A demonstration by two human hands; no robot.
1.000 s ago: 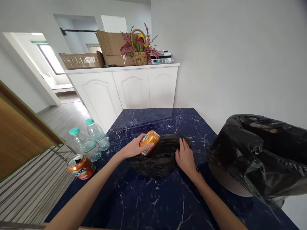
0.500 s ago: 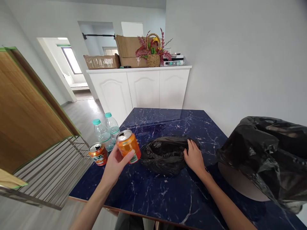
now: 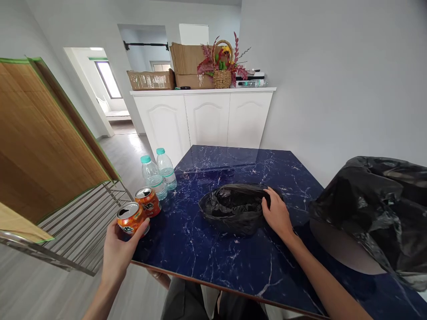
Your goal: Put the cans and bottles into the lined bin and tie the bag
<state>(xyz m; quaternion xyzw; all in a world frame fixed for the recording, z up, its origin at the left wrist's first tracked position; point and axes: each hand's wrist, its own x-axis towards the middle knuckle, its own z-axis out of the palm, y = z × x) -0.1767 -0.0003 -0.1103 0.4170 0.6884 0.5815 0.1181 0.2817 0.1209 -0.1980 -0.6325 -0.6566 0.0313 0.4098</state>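
My left hand [image 3: 120,251] is wrapped round an orange soda can [image 3: 130,218] at the table's left front edge. Just behind it stands a second orange soda can [image 3: 149,202], its top opened too. Two clear plastic bottles with teal caps, a nearer bottle [image 3: 154,178] and a farther bottle [image 3: 167,170], stand upright behind the cans. In the middle of the table sits a black plastic bag [image 3: 230,218] with its mouth spread open. The fingers of my right hand [image 3: 276,213] are closed on the right side of its rim; the thumb lies at the opening.
The blue marble-patterned table [image 3: 213,262] reaches toward a white cabinet [image 3: 207,118]. At right stands a bin [image 3: 340,246] lined with a black bag [image 3: 376,213]. A metal rack [image 3: 90,231] with a wooden-looking panel [image 3: 50,146] is on the left. A flower basket [image 3: 222,79] and cardboard boxes [image 3: 151,80] top the cabinet.
My left hand has moved the soda can left, away from the black bag, and down in front of the other can. My right hand stays at the bag's rim. The view has shifted slightly.
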